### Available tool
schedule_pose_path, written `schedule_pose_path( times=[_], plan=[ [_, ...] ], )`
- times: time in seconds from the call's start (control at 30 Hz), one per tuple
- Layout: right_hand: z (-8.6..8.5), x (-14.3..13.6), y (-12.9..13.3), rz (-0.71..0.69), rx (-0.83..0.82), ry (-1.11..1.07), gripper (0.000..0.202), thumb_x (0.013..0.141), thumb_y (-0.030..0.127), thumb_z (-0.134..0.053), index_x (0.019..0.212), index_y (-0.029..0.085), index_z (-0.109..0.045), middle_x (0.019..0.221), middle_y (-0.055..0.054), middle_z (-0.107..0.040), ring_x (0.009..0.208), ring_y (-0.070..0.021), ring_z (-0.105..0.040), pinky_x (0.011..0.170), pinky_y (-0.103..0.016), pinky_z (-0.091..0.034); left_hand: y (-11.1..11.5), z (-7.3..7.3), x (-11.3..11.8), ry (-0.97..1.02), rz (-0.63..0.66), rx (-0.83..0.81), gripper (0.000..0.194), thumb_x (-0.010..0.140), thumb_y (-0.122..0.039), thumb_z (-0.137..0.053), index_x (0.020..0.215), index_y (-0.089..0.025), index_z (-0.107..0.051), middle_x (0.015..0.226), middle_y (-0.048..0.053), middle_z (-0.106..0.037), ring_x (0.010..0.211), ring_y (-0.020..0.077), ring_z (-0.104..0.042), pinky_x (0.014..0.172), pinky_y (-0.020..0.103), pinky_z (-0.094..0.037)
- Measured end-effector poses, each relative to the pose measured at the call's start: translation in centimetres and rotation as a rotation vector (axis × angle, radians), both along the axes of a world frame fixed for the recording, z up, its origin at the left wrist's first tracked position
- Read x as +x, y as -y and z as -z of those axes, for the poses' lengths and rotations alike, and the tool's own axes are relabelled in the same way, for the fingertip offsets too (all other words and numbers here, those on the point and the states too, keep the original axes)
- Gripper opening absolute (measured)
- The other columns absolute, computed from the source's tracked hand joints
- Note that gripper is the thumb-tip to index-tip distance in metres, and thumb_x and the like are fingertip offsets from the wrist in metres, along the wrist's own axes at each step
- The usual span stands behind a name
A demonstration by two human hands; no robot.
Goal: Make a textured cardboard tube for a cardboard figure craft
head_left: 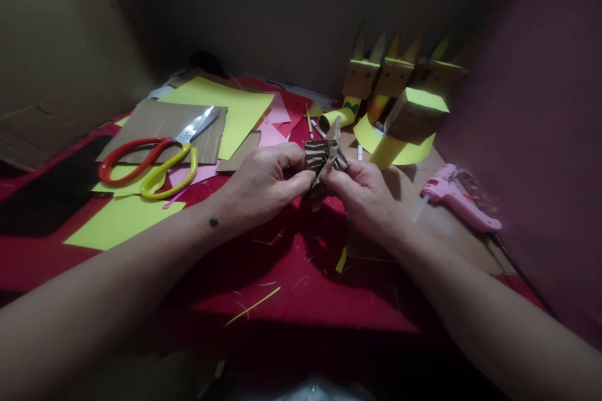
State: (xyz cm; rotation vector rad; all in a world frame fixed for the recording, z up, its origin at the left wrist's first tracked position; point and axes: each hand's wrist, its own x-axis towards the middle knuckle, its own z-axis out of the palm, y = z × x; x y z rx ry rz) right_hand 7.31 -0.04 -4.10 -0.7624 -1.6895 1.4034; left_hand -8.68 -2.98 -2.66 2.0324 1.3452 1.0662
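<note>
Between both hands, over the red cloth, is a small torn piece of corrugated cardboard (324, 155), its ridged inner layer showing. My left hand (275, 178) pinches its left side between thumb and fingers. On the right side, my right hand (360, 191) grips the same piece, thumb on top. Its underside and some fingertips are hidden. Left of my left hand, scissors (157, 160) with one red and one yellow handle lie on a flat cardboard sheet (141, 119). To the right of my right hand lies a pink glue gun (458, 197).
Several cardboard box figures (360, 78) with pointed ears stand at the back right. Yellow paper (239, 106), pink paper (273, 135) and a pencil (309, 121) lie behind my hands. A cord trails from the glue gun beside the right wall (540, 106).
</note>
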Motion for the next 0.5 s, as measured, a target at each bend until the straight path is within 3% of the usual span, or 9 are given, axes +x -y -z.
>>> schedule_pose_path(
  times=[0.3,0.5],
  plan=[
    [0.36,-0.04,-0.2,0.005,0.054,-0.022,0.012,0.079,0.016,-0.049,0.067,0.019,-0.052,0.058,0.004,-0.056,0.052,-0.0104,-0.056,0.054,-0.024,-0.049,-0.07,0.26,0.02,-0.023,0.001,0.066,0.015,0.08,-0.015,-0.052,0.066,-0.017,-0.057,0.068,0.0,-0.057,0.064,0.0129,-0.053,0.061,0.027,-0.042],
    [0.68,0.0,-0.25,0.094,0.383,0.156,0.016,0.081,0.014,-0.045,0.066,0.019,-0.049,0.066,0.002,-0.052,0.062,-0.0105,-0.047,0.059,-0.025,-0.04,-0.3,0.91,0.15,-0.235,-0.096,0.19,0.011,0.076,-0.014,-0.053,0.079,-0.014,-0.063,0.074,0.002,-0.061,0.066,0.0136,-0.053,0.061,0.026,-0.041]
  ],
)
